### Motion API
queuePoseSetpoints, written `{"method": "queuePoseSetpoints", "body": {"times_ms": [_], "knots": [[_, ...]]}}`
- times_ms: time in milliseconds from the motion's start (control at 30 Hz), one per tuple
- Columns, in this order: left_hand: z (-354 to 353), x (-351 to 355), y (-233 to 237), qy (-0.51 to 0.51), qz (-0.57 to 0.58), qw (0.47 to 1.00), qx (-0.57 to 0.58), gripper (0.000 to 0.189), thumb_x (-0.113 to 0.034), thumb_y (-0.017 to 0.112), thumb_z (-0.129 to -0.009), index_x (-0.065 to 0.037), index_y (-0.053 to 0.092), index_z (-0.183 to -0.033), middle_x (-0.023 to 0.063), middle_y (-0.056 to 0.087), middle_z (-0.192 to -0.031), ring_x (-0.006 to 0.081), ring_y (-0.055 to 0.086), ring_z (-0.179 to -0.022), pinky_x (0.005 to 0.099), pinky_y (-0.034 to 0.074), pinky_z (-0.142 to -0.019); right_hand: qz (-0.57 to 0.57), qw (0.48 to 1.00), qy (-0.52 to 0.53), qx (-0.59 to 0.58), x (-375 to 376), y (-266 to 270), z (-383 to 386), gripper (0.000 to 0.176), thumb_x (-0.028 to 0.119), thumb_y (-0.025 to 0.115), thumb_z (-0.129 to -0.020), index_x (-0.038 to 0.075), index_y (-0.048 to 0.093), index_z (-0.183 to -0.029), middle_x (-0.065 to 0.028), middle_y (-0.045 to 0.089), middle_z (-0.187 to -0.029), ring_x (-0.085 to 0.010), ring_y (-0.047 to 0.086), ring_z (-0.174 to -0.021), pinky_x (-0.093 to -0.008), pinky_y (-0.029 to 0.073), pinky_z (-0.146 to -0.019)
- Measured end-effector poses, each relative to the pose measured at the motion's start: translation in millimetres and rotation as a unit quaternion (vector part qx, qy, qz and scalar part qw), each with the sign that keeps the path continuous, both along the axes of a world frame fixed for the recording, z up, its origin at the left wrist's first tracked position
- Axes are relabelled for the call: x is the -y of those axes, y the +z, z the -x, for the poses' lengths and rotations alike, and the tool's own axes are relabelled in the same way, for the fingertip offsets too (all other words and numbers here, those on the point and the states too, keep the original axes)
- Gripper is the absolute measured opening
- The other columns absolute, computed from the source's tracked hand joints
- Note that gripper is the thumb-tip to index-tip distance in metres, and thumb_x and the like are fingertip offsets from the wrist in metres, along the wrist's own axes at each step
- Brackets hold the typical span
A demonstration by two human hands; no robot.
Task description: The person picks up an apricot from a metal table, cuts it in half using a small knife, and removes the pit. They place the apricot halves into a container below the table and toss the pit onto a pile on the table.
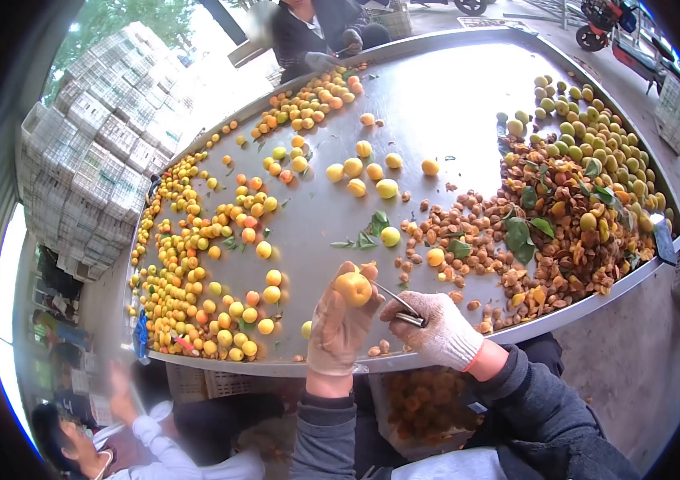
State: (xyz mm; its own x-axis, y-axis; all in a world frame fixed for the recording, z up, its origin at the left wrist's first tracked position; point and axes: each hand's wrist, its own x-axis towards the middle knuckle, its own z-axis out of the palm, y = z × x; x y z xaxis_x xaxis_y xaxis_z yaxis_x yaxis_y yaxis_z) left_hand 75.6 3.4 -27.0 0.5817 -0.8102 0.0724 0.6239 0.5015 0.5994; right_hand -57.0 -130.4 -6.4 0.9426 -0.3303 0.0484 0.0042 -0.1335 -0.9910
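Observation:
My left hand [333, 334], in a thin pale glove, holds a yellow-orange apricot [352, 290] up between thumb and fingertips near the table's front edge. A torn bit of flesh stands at the fruit's top. My right hand [440, 330], in a white knitted glove, is closed around a slim metal tool [408, 314] with a looped grip. The tool's thin shaft points up and left, its end right at the apricot. Behind my hands, a green-yellow apricot [390, 236] lies by some leaves [368, 233]. Several loose pits [381, 347] lie on the table between my wrists.
Whole apricots cover the left of the rimmed metal table [316, 268]. A heap of pits and scraps [572, 248] fills the right side, with greener apricots [620, 152] behind. A person [320, 36] works opposite; another person [148, 444] sits at lower left. Stacked crates [92, 144] stand beyond.

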Motion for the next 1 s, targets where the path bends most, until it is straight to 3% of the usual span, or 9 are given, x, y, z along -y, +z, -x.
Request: {"method": "queuePoseSetpoints", "body": {"times_ms": [67, 233, 433, 500, 567, 667, 767, 867, 1000], "knots": [[5, 5, 2, -0.009, 0.003, 1.000, 0.015, 0.048, -0.024, 0.055, -0.097, -0.005, 0.044, -0.139, 0.0174, 0.052, -0.132, 0.0286, 0.057, -0.113, 0.0429, 0.048, -0.096, -0.017, 1.000, 0.000, -0.007, 1, 3, -1, 0.014, 0.000, 0.062, -0.083, 0.003, 0.067, -0.096, -0.0041, 0.066, -0.082, -0.0069, 0.059, -0.076, -0.0250, 0.050, -0.071], [12, 13, 12, 0.015, -0.057, 0.983, 0.176, 0.053, -0.023, 0.057, -0.095, -0.003, 0.042, -0.141, 0.0158, 0.053, -0.132, 0.0265, 0.057, -0.113, 0.0422, 0.044, -0.098, -0.014, 1.000, -0.006, -0.015, 0, 9, -3, 0.020, 0.001, 0.061, -0.082, 0.002, 0.066, -0.101, -0.0087, 0.067, -0.084, -0.0093, 0.060, -0.076, -0.0275, 0.050, -0.072], [19, 11, 20, 0.033, -0.099, 0.977, 0.186, 0.053, -0.022, 0.059, -0.095, 0.000, 0.042, -0.140, 0.0147, 0.056, -0.129, 0.0250, 0.055, -0.115, 0.0393, 0.041, -0.101, 0.058, 0.996, 0.016, -0.060, 4, 2, -2, 0.026, 0.001, 0.060, -0.082, 0.002, 0.066, -0.107, -0.0133, 0.070, -0.088, -0.0161, 0.066, -0.078, -0.0307, 0.051, -0.073], [26, 8, 25, 0.042, -0.134, 0.972, 0.188, 0.054, -0.019, 0.061, -0.093, 0.001, 0.042, -0.140, 0.0149, 0.056, -0.130, 0.0241, 0.055, -0.115, 0.0381, 0.041, -0.101, 0.055, 0.998, -0.005, -0.040, 3, 4, -1, 0.017, 0.007, 0.061, -0.079, 0.006, 0.067, -0.095, -0.0193, 0.067, -0.082, -0.0373, 0.065, -0.076, -0.0386, 0.051, -0.068], [30, 12, 28, 0.043, -0.156, 0.967, 0.194, 0.055, -0.016, 0.063, -0.092, 0.002, 0.042, -0.140, 0.0152, 0.056, -0.130, 0.0232, 0.055, -0.115, 0.0369, 0.042, -0.101, 0.060, 0.998, -0.011, -0.016, 2, -9, -3, 0.018, 0.009, 0.061, -0.079, 0.007, 0.067, -0.095, -0.0197, 0.066, -0.082, -0.0373, 0.065, -0.077, -0.0395, 0.051, -0.069], [31, 13, 26, 0.073, -0.202, 0.949, 0.229, 0.059, -0.008, 0.068, -0.087, 0.004, 0.043, -0.139, 0.0176, 0.055, -0.130, 0.0220, 0.057, -0.114, 0.0346, 0.044, -0.101, 0.041, 0.995, 0.011, -0.094, 8, 5, -4, 0.017, 0.011, 0.060, -0.082, 0.007, 0.067, -0.097, -0.0198, 0.066, -0.082, -0.0377, 0.064, -0.076, -0.0406, 0.049, -0.068], [33, 15, 30, 0.077, -0.193, 0.950, 0.233, 0.058, -0.011, 0.069, -0.086, 0.004, 0.045, -0.137, 0.0176, 0.056, -0.129, 0.0224, 0.057, -0.114, 0.0343, 0.044, -0.100, 0.036, 0.994, 0.015, -0.106, 7, 7, -4, 0.017, 0.012, 0.060, -0.082, 0.006, 0.066, -0.097, -0.0199, 0.066, -0.082, -0.0379, 0.063, -0.076, -0.0407, 0.049, -0.067], [42, 21, 34, 0.087, -0.134, 0.976, 0.148, 0.059, -0.017, 0.073, -0.085, 0.005, 0.048, -0.133, 0.0164, 0.058, -0.125, 0.0218, 0.057, -0.112, 0.0331, 0.045, -0.099, 0.116, 0.991, -0.022, -0.065, 5, -3, -6, 0.016, 0.012, 0.059, -0.082, 0.008, 0.066, -0.096, -0.0190, 0.065, -0.080, -0.0393, 0.062, -0.074, -0.0431, 0.049, -0.064], [36, 19, 15, 0.063, -0.162, 0.976, 0.132, 0.060, -0.024, 0.076, -0.082, 0.003, 0.052, -0.129, 0.0147, 0.061, -0.119, 0.0212, 0.059, -0.107, 0.0330, 0.046, -0.097, 0.236, 0.968, -0.051, -0.074, 0, -10, -8, 0.016, 0.013, 0.060, -0.081, 0.010, 0.066, -0.095, -0.0187, 0.065, -0.078, -0.0404, 0.062, -0.073, -0.0458, 0.050, -0.062]]}}
